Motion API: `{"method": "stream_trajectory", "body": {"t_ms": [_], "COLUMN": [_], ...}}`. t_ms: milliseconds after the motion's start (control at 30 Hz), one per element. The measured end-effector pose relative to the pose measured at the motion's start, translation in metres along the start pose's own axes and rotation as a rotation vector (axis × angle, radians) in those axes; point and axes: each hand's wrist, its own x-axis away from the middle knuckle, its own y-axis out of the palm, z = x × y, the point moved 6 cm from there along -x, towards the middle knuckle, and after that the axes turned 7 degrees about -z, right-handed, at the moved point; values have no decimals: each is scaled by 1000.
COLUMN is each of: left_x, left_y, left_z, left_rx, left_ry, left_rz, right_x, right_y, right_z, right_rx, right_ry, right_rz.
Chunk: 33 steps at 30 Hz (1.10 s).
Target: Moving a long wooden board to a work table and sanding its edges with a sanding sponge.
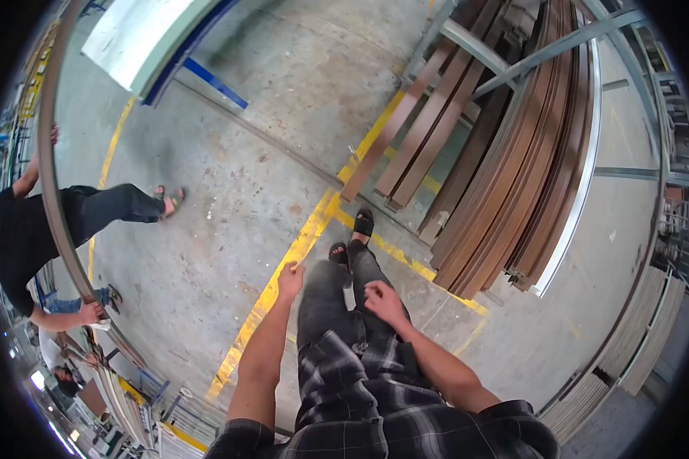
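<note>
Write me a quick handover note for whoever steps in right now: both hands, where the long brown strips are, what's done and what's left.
Left hand: empty, loosely curled, at the hip.
Right hand: empty, open, over the thigh.
Brown strips: stacked on the metal rack ahead right, ends by the yellow floor line.
Done: nothing picked up.
Left: everything; strips untouched.
Co-worker at far left holds a long curved profile.

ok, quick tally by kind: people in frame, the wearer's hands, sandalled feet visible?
People: 2, the wearer and a co-worker in black at the left holding a long metal profile
Wearer's hands: 2, left hand and right hand, both holding nothing
Sandalled feet: 3, the wearer's two, the co-worker's one
Total: 7
</note>
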Motion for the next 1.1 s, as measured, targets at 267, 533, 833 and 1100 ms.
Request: {"method": "stream_trajectory", "body": {"t_ms": [267, 533, 833, 1100], "left_x": [-196, -333, -263, -156], "left_y": [127, 212, 168, 29], "left_z": [183, 193, 190, 13], "left_rx": [-434, -430, -369, -476], "left_ry": [333, 473, 274, 165], "left_rz": [-143, 21, -266, -258], "right_x": [33, 26, -83, -347], "right_y": [-2, 53, 42, -31], "right_z": [37, 43, 27, -10], "right_rx": [269, 450, 35, -688], "right_ry": [100, 143, 257, -6], "right_rz": [125, 220, 301, 653]}}
